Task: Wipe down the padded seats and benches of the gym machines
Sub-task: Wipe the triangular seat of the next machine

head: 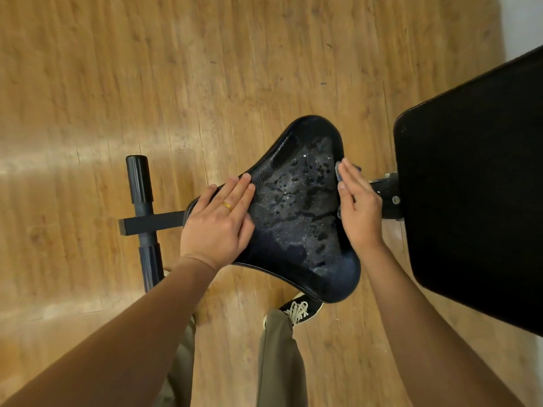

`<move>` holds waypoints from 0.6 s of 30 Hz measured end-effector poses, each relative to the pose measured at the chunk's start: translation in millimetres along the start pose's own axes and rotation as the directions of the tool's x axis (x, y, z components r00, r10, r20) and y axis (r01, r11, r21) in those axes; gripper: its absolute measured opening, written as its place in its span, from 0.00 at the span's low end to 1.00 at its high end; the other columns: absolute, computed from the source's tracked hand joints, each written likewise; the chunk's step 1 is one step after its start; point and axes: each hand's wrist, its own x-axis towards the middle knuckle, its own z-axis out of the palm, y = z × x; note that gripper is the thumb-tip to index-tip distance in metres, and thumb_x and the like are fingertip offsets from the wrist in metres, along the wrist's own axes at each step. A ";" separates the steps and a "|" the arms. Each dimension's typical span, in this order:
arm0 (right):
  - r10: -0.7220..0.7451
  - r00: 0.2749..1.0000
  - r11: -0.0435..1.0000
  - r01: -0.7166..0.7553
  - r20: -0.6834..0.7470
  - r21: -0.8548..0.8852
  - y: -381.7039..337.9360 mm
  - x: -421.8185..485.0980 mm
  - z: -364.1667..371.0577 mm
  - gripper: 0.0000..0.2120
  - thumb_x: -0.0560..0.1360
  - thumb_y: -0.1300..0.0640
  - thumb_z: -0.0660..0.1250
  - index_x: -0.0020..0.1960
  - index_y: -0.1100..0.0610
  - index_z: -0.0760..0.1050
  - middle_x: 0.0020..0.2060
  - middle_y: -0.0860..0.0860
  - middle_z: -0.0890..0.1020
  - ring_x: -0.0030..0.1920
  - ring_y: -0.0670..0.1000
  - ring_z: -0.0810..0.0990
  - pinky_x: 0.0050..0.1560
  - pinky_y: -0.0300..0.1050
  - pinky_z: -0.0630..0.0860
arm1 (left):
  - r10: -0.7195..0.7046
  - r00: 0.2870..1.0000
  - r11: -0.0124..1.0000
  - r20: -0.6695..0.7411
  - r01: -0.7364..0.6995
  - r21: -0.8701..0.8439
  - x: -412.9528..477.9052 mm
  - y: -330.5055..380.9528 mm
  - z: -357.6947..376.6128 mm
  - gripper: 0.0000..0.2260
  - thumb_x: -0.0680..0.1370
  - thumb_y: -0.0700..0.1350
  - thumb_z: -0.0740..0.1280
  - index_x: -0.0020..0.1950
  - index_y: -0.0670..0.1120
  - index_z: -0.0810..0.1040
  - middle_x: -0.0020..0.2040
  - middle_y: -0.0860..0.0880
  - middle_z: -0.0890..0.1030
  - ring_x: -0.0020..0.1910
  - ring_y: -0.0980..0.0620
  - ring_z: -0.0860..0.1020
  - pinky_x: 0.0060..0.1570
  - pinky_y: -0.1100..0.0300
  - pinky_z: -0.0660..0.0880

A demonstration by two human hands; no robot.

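At the far left a black bar (pixel 140 183) of the machine stands over the wood floor. Our left hand (pixel 219 224) lies flat on the narrow end of the seat (pixel 296 207), its fingers straight and close together, a ring on one. The seat is in the middle, between our hands, and its top is wet with drops, so we judge it slippery; the padding looks soft over a stiff base. Our right hand (pixel 360 210) presses a small cloth (pixel 338 171) on the seat's right edge, fingers straight and together. Just beside is the back pad (pixel 476 186). We think it best to steady the seat by the narrow end.
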 end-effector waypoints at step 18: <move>-0.026 0.999 0.997 0.030 0.045 -0.074 11.6 8.2 -13.2 0.18 0.82 0.64 0.61 0.71 0.59 0.72 0.71 0.51 0.74 0.72 0.43 0.70 0.73 0.39 0.65 | -0.010 0.999 1.000 0.032 0.010 -0.002 -0.3 -0.8 -1.1 0.22 0.82 0.47 0.56 0.74 0.43 0.71 0.76 0.47 0.67 0.76 0.48 0.65 0.75 0.47 0.61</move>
